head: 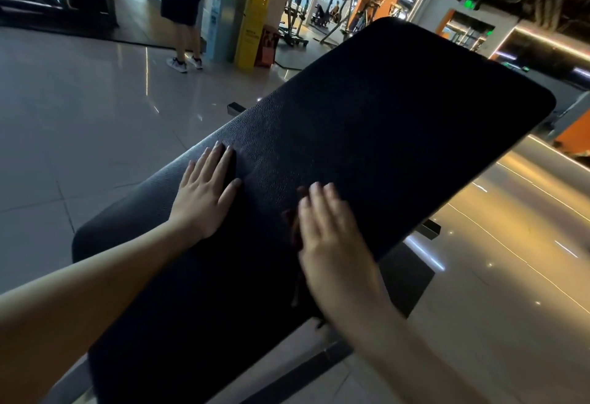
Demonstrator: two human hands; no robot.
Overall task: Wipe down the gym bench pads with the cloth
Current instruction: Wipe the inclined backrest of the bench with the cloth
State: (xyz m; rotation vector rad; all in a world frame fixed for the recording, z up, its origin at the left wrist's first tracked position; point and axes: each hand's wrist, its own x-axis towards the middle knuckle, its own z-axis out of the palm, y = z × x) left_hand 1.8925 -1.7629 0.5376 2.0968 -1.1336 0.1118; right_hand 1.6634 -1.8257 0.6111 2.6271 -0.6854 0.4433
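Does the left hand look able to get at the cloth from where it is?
Probably yes. The left hand lies flat on the bench pad, beside the right hand, which presses the dark cloth; only bare pad lies between them.

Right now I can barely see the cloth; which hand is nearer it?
Right. The right hand lies on the cloth; the left hand rests on the pad, apart to its left.

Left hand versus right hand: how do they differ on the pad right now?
The left hand rests bare on the bench pad near its left edge; the right hand presses a dark cloth further right. The left hand looks sharp, the right hand blurred. Both lie flat with straight fingers on the same pad.
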